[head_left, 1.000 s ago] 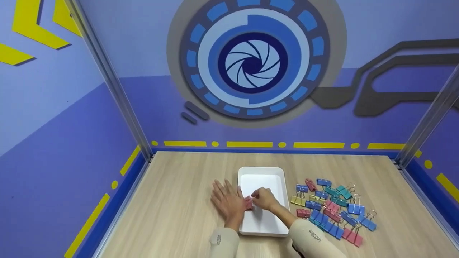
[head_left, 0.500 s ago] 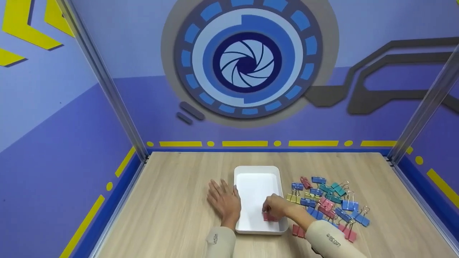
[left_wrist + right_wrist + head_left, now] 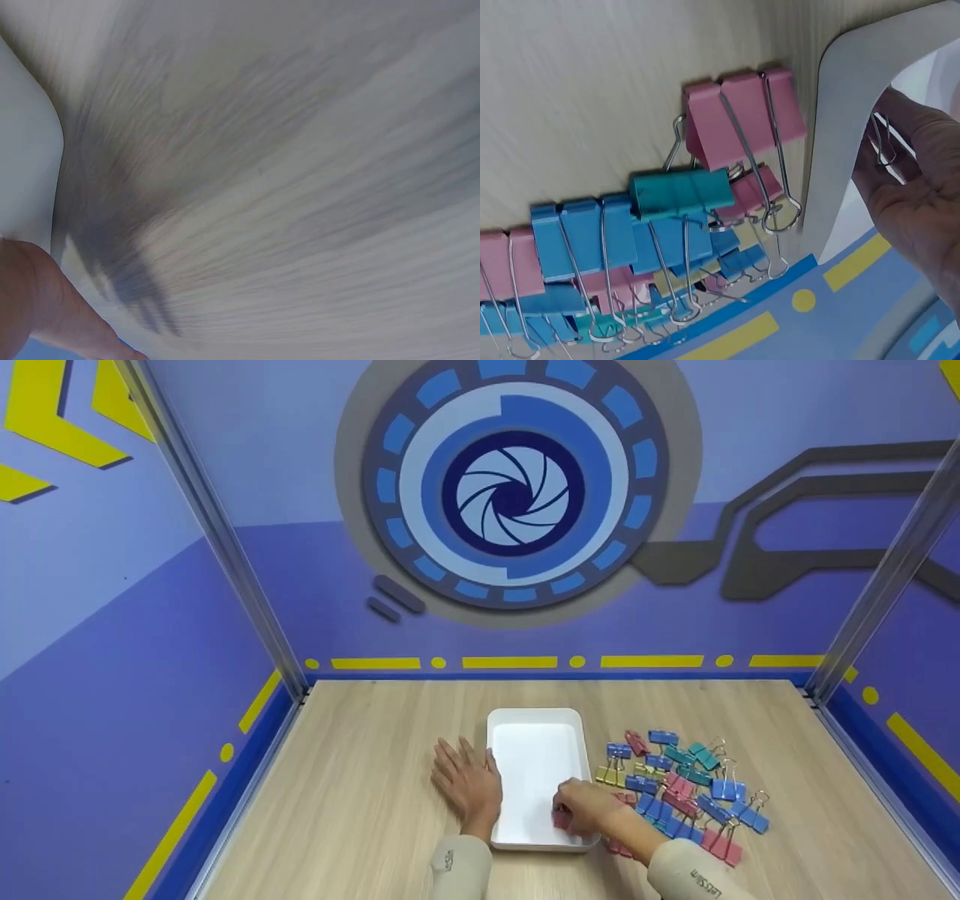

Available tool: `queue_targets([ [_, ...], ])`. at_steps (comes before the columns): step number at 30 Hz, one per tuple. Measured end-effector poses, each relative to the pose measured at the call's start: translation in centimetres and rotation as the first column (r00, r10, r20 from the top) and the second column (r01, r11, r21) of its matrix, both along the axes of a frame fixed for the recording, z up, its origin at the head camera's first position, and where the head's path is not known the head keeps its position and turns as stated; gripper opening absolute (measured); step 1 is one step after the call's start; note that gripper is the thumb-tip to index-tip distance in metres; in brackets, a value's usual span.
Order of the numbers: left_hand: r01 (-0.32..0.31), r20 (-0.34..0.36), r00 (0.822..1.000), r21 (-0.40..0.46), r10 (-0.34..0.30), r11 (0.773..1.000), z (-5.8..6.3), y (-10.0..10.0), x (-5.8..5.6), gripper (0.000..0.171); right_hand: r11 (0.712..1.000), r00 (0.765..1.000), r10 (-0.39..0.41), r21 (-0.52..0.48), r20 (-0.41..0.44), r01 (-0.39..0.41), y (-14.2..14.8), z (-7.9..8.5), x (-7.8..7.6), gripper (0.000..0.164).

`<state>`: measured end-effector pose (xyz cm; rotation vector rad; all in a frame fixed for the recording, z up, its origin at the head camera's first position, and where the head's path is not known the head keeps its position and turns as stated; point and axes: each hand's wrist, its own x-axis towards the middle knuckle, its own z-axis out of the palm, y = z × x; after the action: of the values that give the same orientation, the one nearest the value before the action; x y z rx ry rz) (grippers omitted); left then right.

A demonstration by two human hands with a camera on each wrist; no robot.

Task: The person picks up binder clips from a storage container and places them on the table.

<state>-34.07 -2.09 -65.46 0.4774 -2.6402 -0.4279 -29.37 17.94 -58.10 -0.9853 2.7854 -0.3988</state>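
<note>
My left hand (image 3: pixel 471 789) lies flat with fingers spread on the table, its thumb side against the left wall of the white tray (image 3: pixel 534 715). Down in the tray's near right corner, my right hand (image 3: pixel 589 805) pinches a pink binder clip (image 3: pixel 560 819), most of which the fingers cover. Its wire handles (image 3: pixel 883 141) show between the fingers in the right wrist view. Just outside the right wall lies another pink binder clip (image 3: pixel 742 116), partly hidden under my right forearm in the head view.
Several binder clips in blue, green, yellow and pink, such as a blue clip (image 3: pixel 727 790), lie loosely piled right of the tray. The wooden table (image 3: pixel 375 750) is bounded by a printed back wall (image 3: pixel 300 585) and metal corner posts (image 3: pixel 225 525).
My right hand has carried the pink binder clip from beside my left hand, across the tray, to its near right corner. My left hand has stayed by the left wall.
</note>
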Motion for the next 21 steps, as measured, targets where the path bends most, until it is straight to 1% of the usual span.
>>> queue_targets([
  [4,-0.001,0.016,1.0,-0.015,0.001,1.0,0.0,0.2,0.0,0.064,0.993,0.997,0.053,-0.098,-0.059,-0.059,0.4,-0.3,0.0,0.014],
  [6,0.002,0.02,1.0,-0.017,-0.001,1.0,0.0,0.2,0.0,0.064,0.986,0.996,0.07,-0.146,-0.061,-0.078,0.7,-0.3,0.0,0.01],
  [7,0.005,0.023,1.0,-0.016,-0.004,1.0,0.0,0.2,0.0,0.064,0.983,0.996,0.069,-0.165,-0.053,-0.077,0.8,-0.3,-0.1,0.008],
  [9,0.009,0.023,1.0,-0.009,-0.009,1.0,0.1,0.2,0.1,0.064,0.979,0.995,0.07,-0.187,-0.066,-0.081,0.9,-0.3,0.0,0.007],
  [12,0.013,0.027,1.0,0.002,-0.014,1.0,0.1,0.1,0.1,0.064,0.976,0.996,0.063,-0.207,-0.057,-0.073,1.0,0.1,0.1,0.011],
  [14,0.016,0.029,0.999,0.011,-0.016,1.0,0.0,0.1,0.1,0.064,0.971,0.997,0.057,-0.229,-0.047,-0.066,1.2,1.0,0.4,0.015],
  [16,0.022,0.022,0.999,0.023,-0.023,0.999,-0.1,0.1,0.1,0.064,0.968,0.999,0.036,-0.247,-0.035,-0.043,1.6,2.3,0.8,0.018],
  [19,0.027,0.011,1.0,0.029,-0.028,0.999,-0.2,0.0,0.1,0.064,0.966,0.998,0.001,-0.257,-0.057,-0.016,2.9,4.2,1.9,0.018],
  [21,0.028,0.007,1.0,0.028,-0.028,0.999,-0.3,0.0,0.1,0.064,0.969,0.997,-0.006,-0.245,-0.08,-0.014,4.2,5.1,3.0,0.017],
])
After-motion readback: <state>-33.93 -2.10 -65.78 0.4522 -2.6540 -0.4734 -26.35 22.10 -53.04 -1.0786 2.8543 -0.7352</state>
